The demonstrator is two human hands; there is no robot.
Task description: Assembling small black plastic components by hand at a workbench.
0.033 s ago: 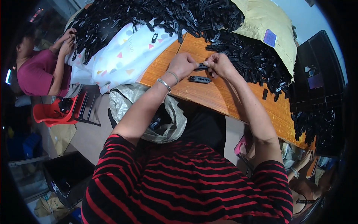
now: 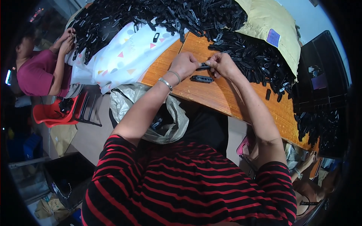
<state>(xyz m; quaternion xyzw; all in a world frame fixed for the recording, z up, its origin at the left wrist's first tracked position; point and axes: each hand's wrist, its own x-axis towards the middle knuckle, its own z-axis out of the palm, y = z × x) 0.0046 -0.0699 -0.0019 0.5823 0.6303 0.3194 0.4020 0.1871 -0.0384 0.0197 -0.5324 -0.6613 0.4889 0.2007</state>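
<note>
Over the wooden table, both my hands hold one small, long black plastic part (image 2: 204,66) between them. My left hand (image 2: 184,64) pinches its left end with thumb and fingers, and a bracelet and a band circle that wrist. On the other end, the fingertips of my right hand (image 2: 223,64) are closed. Just below my fingers, a second black plastic piece (image 2: 201,78) lies flat on the tabletop, with a row of slots along it. The fingers partly cover the held part, so its exact kind cannot be made out.
Loose black parts (image 2: 151,13) are heaped along the far side of the wooden table (image 2: 222,98), spilling right beside a tan sack (image 2: 266,22). A patterned white sheet (image 2: 120,56) lies left. An open woven sack (image 2: 177,126) hangs at my lap. Another person (image 2: 41,75) works at left.
</note>
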